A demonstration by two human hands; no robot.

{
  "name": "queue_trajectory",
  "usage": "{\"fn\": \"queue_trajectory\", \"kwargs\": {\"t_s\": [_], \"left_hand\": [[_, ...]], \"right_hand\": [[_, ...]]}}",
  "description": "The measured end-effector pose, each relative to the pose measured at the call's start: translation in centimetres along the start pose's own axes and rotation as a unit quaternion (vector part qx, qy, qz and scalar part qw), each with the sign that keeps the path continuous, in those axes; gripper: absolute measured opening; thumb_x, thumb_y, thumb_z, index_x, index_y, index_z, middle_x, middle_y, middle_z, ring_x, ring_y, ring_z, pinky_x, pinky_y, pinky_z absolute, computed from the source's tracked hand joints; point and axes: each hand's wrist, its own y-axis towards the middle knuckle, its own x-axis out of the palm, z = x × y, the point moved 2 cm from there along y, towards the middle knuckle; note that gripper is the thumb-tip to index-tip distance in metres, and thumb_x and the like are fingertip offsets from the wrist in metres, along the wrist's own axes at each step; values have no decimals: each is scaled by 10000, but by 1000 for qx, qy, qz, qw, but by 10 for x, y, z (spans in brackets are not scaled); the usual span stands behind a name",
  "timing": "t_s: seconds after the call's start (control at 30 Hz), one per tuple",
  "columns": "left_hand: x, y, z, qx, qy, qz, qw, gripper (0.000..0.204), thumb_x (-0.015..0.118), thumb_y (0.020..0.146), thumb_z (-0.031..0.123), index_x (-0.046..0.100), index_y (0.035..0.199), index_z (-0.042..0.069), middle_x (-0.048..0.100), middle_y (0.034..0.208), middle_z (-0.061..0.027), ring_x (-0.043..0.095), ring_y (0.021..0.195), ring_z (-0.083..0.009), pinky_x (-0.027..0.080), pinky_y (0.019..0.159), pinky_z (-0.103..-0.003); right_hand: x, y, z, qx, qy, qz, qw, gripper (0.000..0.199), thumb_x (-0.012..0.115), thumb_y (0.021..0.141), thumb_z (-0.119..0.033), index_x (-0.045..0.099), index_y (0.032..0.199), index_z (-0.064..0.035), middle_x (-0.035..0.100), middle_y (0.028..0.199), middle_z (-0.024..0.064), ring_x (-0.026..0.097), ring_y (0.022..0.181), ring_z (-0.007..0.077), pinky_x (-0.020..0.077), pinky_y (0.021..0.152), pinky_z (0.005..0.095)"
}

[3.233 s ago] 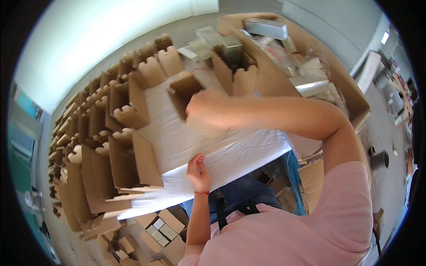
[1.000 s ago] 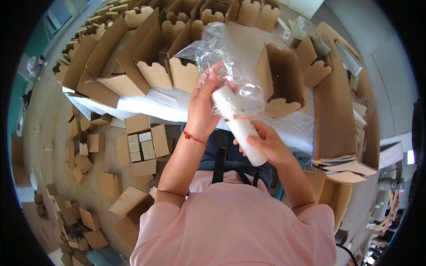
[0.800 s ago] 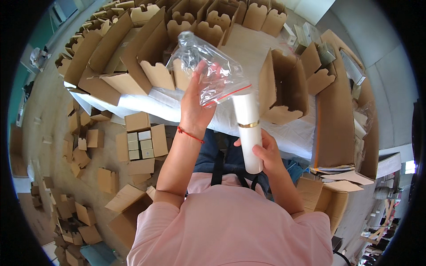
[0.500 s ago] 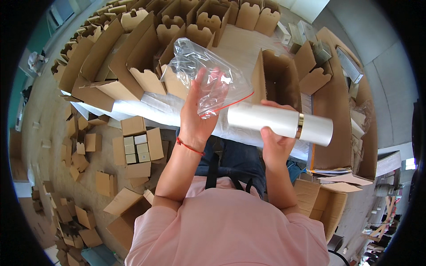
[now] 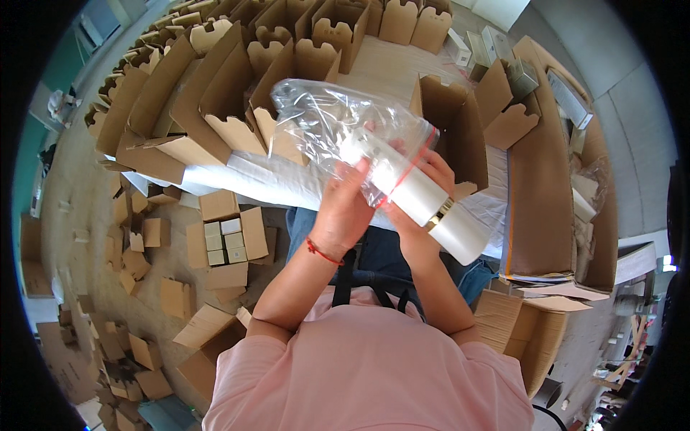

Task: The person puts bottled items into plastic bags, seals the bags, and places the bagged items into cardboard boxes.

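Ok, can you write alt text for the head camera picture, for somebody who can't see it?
Two hands slide a white bottle with a gold band into a clear plastic bag; the left hand holds the bag, the right hand the bottle. Open cardboard boxes crowd the table behind.

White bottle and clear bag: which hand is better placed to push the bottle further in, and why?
Right. The right hand grips the bottle near its gold band; the left hand holds the bag mouth.

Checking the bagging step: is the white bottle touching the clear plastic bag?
Touching. In the head view the white bottle has its upper end inside the mouth of the clear plastic bag, with the film lying over it.
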Motion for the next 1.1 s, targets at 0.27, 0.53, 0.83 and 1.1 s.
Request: {"fn": "queue_trajectory", "kwargs": {"t_s": [0.27, 0.53, 0.83, 1.1], "left_hand": [[-16, 3, -8, -52, -30, 104, 993, 541, 542, 897, 358, 392, 1342, 88, 528, 1235, -99, 491, 1153, -221, 360, 1011, -384], [-10, -8, -25, -110, -48, 52, 991, 485, 497, 915, 424, 480, 1260, 83, 546, 1222, -88, 498, 1143, -217, 372, 1002, -384], [-4, -8, -22, -160, -44, 5, 986, 529, 625, 854, 395, 498, 1205, 19, 560, 1172, -63, 522, 1099, -173, 386, 982, -357], [-6, -25, -16, -302, 20, 19, 953, 616, 578, 851, 483, 487, 1226, 2, 615, 1042, -211, 645, 861, -265, 547, 626, -283]], "right_hand": [[-14, -30, -5, 160, 280, 106, 941, 709, 768, 700, -218, 382, 1273, -59, 436, 1270, 177, 508, 1097, 237, 421, 921, 354], [-13, -11, 1, 116, 115, -26, 986, 590, 810, 628, -95, 535, 1143, -9, 483, 1212, 157, 515, 1085, 252, 421, 909, 353], [-23, -5, -6, 90, 118, 9, 989, 472, 725, 711, -10, 556, 1151, 1, 525, 1143, 124, 557, 886, 152, 470, 675, 243], [-54, 32, -8, 138, 137, 14, 981, 370, 664, 743, -28, 582, 1104, -13, 552, 1079, 107, 527, 707, 87, 435, 602, 216]]}}
